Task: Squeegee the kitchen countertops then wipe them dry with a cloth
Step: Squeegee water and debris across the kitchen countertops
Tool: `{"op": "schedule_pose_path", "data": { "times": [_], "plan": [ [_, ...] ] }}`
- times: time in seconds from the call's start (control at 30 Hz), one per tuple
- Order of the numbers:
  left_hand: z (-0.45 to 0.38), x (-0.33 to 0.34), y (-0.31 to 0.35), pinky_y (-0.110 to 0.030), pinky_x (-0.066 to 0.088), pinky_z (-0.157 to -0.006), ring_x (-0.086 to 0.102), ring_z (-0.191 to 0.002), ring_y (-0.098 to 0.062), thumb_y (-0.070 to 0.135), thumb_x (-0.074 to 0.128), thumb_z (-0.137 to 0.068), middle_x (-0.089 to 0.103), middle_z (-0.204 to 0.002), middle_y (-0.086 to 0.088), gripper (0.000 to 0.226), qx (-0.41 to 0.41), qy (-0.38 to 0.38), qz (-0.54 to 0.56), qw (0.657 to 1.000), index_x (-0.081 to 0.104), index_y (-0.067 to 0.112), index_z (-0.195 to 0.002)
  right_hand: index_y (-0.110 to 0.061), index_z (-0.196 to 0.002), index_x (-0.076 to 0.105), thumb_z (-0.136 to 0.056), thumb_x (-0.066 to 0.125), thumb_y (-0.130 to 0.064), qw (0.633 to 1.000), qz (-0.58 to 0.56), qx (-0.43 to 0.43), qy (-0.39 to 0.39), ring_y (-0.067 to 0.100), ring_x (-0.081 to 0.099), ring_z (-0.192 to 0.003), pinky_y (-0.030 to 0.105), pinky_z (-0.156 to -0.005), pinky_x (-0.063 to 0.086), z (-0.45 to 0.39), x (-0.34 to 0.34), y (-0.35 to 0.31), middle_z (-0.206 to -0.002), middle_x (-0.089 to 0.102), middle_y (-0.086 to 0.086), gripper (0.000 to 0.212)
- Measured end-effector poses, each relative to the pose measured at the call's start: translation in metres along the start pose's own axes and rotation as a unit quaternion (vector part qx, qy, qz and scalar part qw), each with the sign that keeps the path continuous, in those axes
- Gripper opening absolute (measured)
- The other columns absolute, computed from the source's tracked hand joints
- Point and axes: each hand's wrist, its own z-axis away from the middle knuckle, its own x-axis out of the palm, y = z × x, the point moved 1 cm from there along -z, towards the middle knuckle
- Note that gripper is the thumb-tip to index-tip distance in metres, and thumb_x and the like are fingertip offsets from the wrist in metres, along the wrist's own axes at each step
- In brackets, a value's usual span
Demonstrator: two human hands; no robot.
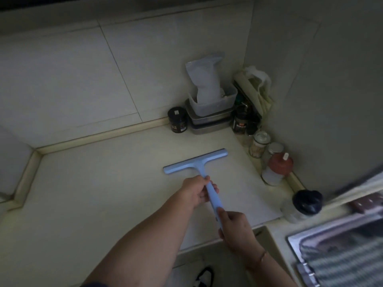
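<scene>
A light blue squeegee [194, 161] lies with its blade on the pale countertop [99, 183], the handle pointing back toward me. My left hand [196, 191] grips the handle just below the blade. My right hand [236, 228] holds the handle's near end, thumb along the top. A striped green and white cloth [344, 259] lies in the steel sink [294, 239] at the lower right.
In the far right corner stand stacked containers [209, 114] with a white bag, a black jar [177, 120], spice jars [259, 143], a red-capped bottle [276, 168] and a black-lidded jar [304, 204]. A raised lip [99, 137] borders the counter along the tiled wall.
</scene>
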Motion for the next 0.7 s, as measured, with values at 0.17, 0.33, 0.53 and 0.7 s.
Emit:
{"op": "schedule_pose_path", "data": {
  "times": [0.17,0.33,0.53,0.7],
  "plan": [
    [0.039,0.007,-0.042,-0.029,0.053,-0.040,0.063,-0.062,-0.028,0.010,0.053,-0.098,0.062,-0.077,-0.019,0.018,-0.011,0.015,0.016,1.000,0.054,-0.002,-0.085,-0.008,-0.061,0.057,-0.096,0.046,-0.045,0.998,0.057,-0.033,-0.003,0.022,0.058,-0.062,0.027,-0.057,0.037,0.037,-0.014,0.039,-0.056,0.057,0.003,0.052],
    [0.064,0.012,-0.071,-0.028,0.051,-0.039,0.062,-0.061,-0.027,0.010,0.052,-0.098,0.062,-0.075,-0.019,0.018,-0.011,0.019,0.018,1.000,0.054,-0.002,-0.085,-0.010,-0.066,0.063,-0.094,0.046,-0.049,0.998,0.054,-0.022,0.004,0.024,0.065,-0.072,0.026,-0.062,0.043,0.069,-0.022,0.057,-0.067,0.065,0.008,0.052],
    [0.083,0.008,-0.094,-0.030,0.054,-0.045,0.067,-0.059,-0.025,0.012,0.052,-0.098,0.067,-0.071,-0.015,0.017,-0.014,0.014,-0.019,1.000,0.057,-0.001,-0.089,-0.018,-0.055,0.055,-0.094,0.046,-0.050,0.999,0.051,-0.004,-0.009,0.020,0.066,-0.075,0.025,-0.061,0.041,0.093,-0.026,0.072,-0.058,0.059,-0.001,0.051],
    [0.088,0.007,-0.105,-0.032,0.056,-0.053,0.069,-0.065,-0.026,0.014,0.053,-0.098,0.069,-0.075,-0.015,0.018,-0.012,0.015,-0.034,0.999,0.059,-0.003,-0.095,-0.015,-0.062,0.062,-0.093,0.050,-0.048,1.000,0.012,0.014,0.019,0.016,0.063,-0.070,0.015,-0.053,0.038,0.108,-0.028,0.078,-0.059,0.059,0.002,0.046]
  ]
}}
